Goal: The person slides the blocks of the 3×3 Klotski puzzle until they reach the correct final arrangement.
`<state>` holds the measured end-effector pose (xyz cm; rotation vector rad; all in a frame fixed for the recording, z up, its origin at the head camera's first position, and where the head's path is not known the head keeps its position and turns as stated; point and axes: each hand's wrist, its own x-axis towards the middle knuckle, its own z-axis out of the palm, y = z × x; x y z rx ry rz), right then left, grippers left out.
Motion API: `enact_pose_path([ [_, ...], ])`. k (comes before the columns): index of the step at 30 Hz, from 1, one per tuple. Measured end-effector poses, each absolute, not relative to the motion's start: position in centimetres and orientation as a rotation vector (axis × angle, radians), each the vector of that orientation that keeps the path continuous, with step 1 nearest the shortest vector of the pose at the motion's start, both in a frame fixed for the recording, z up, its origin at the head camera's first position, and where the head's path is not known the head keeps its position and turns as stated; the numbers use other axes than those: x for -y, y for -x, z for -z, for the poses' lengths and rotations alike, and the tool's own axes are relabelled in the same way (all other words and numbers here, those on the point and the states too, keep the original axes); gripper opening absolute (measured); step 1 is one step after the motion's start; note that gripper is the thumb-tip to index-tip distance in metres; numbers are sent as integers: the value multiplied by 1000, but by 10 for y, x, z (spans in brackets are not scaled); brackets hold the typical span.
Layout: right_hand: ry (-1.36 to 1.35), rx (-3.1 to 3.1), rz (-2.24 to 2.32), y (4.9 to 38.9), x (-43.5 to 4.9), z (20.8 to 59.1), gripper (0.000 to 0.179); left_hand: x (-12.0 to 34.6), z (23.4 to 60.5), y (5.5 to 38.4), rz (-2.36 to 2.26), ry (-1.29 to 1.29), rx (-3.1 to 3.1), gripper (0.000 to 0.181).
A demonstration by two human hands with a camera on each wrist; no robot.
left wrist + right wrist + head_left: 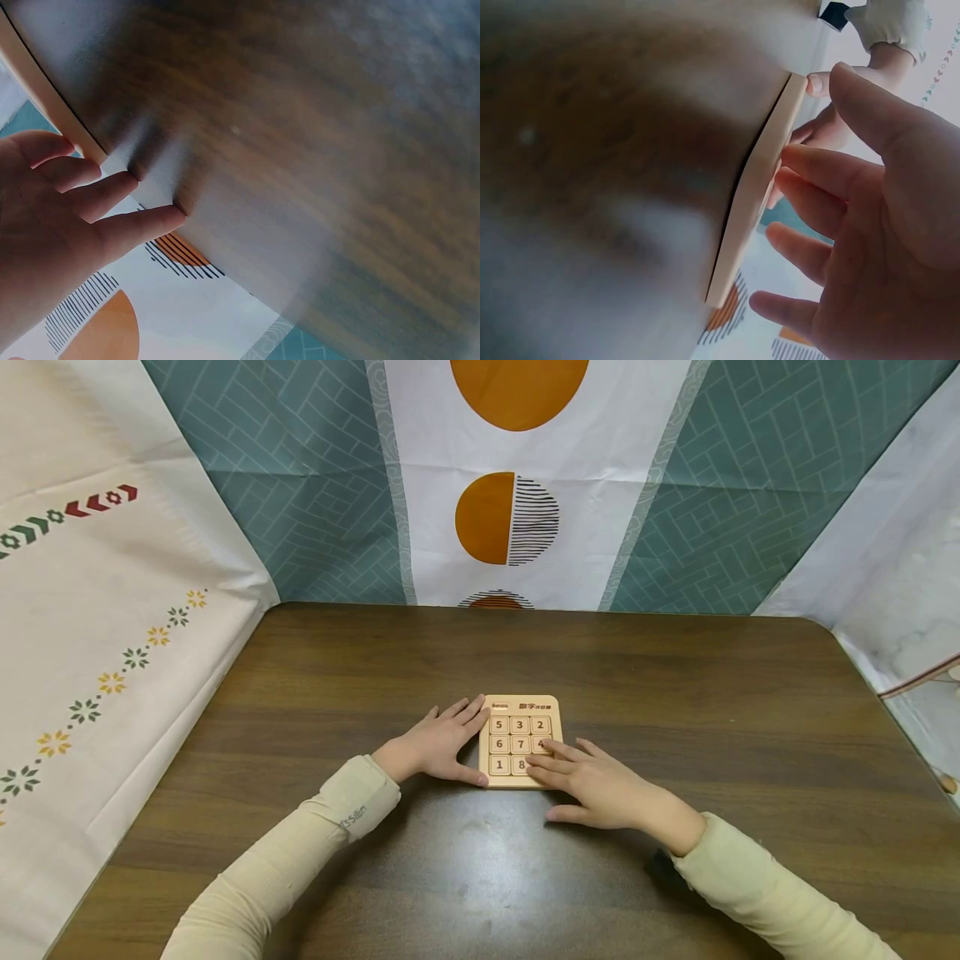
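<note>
A light wooden number slide puzzle (520, 700) lies flat on the table. Its visible tiles read 5, 3, 2, then 6, 7, 4, then 1 and 8; the lower right cell is hidden under fingers. Along the puzzle's left side rests my left hand (444, 743), fingertips at the upper left edge and thumb at the lower left corner. My right hand (600, 785) reaches over from the right with outstretched fingers, touching the tiles around the 4 and the 8. Its thumb sits off the frame, below the lower right corner. The right wrist view shows the puzzle's side edge (750, 202) beyond these fingers.
The dark wood table (675, 693) spreads around the puzzle. A patterned cloth (510, 527) hangs along the far edge, and a white embroidered cloth (112, 610) hangs on the left. Glare lies on the tabletop in front of the puzzle.
</note>
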<state>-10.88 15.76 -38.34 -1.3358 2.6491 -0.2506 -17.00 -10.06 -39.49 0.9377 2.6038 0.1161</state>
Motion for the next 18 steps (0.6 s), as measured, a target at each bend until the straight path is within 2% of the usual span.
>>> enact_pose_path([
  [18, 1283, -2668, 257, 109, -170, 383, 60, 101, 394, 170, -114, -948, -2611, 105],
])
